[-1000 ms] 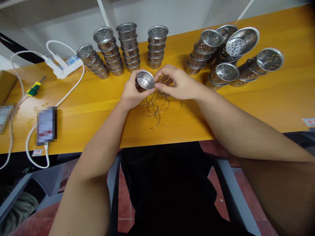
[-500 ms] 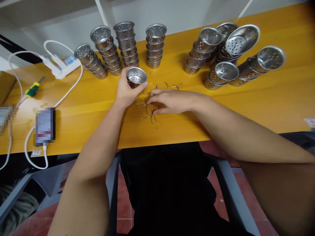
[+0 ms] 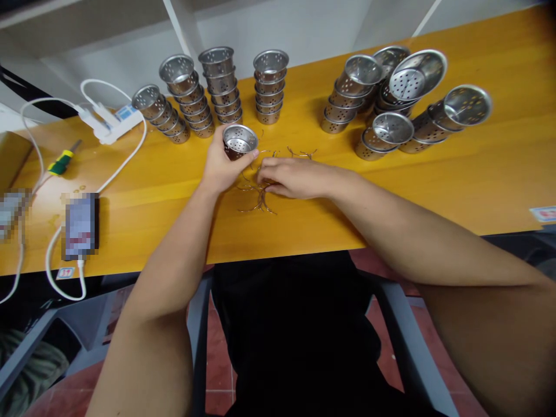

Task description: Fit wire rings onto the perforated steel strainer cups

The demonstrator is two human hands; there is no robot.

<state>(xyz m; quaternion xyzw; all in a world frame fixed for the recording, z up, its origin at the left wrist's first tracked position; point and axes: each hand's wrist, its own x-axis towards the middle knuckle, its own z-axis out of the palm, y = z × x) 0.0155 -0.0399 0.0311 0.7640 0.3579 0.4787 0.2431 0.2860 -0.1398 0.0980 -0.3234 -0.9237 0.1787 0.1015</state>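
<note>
Silver perforated round metal cup, its lower wall partly covered by a thumb and the fingers behind it mostly hidden. The bent fingers of the right grip mask some thin, arc-shaped, brownish metal wires; I can't tell whether they pinch one. A black phone, its screen pixelated, lies by the front edge of the yellow wooden counter, toward the left. Stacked silver perforated cups stand toward the back edge, before a pale wall. Mouth up, the held cup sits firmly inside the curled left grip, near the right grip but apart.
</note>
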